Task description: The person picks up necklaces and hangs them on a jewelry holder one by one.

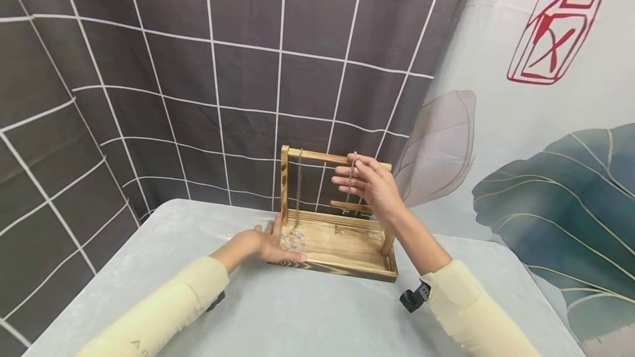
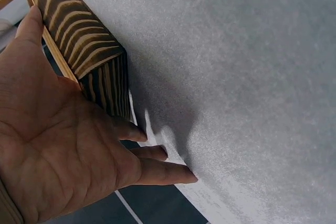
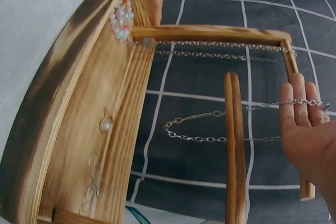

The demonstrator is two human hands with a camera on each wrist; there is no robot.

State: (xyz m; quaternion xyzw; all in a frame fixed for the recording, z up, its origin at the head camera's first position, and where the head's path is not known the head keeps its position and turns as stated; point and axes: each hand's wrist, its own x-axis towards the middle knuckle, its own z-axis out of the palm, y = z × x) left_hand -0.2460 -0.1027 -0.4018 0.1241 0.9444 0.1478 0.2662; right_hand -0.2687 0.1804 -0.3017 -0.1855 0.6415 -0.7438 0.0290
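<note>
A wooden jewelry stand (image 1: 337, 265) with a tray base and upright frame stands on the table. My left hand (image 1: 265, 244) holds its left front corner. The thumb lies over the rim and the other fingers (image 2: 163, 171) reach outward past the tray's end. My right hand (image 1: 377, 186) is up near the right of the top bar (image 1: 322, 156), holding a silver chain necklace (image 3: 197, 139) between thumb and fingers. The chain crosses those fingers, and its loop hangs past the short lower bar (image 3: 233, 145). Another chain necklace (image 1: 299, 191) hangs from the top bar's left.
Pastel beaded jewelry (image 1: 292, 240) lies at the tray's left end. A small pendant piece (image 3: 106, 124) and a thin tangled chain (image 3: 93, 190) are farther right in the tray. The pale cloth-covered table (image 1: 297, 318) meets a dark gridded curtain (image 1: 248, 81) behind.
</note>
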